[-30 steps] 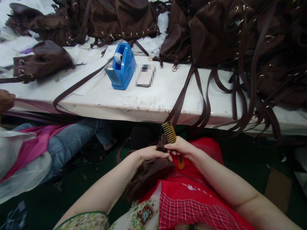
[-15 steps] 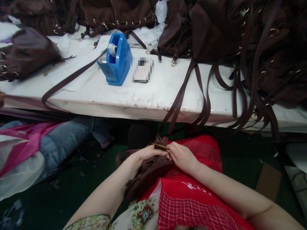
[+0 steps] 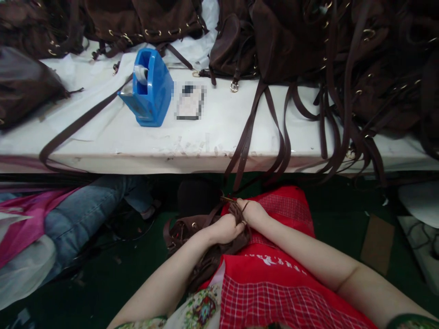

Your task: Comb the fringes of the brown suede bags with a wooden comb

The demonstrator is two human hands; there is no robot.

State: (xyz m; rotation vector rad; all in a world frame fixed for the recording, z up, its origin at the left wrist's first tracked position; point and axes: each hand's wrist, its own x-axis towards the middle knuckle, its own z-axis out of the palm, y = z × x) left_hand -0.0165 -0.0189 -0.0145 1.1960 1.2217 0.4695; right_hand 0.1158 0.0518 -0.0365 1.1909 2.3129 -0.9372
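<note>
A brown drawstring bag with metal eyelets lies in my lap, against the red apron. My left hand is closed around a bunch of thin brown cords at the bag's top. Right beside it, my right hand is closed on a slim brass-coloured tool that points left; its kind cannot be made out. A cord loops close to the right fingers. The fingertips of both hands are partly hidden among the cords.
Ahead is a white table bearing a blue tape dispenser, a blurred phone-like object and several brown bags. Brown straps hang over its front edge. At left sits another person's jeans-clad leg.
My left hand has shifted down and closed around the cords. The brass-coloured tool has moved slightly up, beyond the cords. The view has swung a little to the right.
</note>
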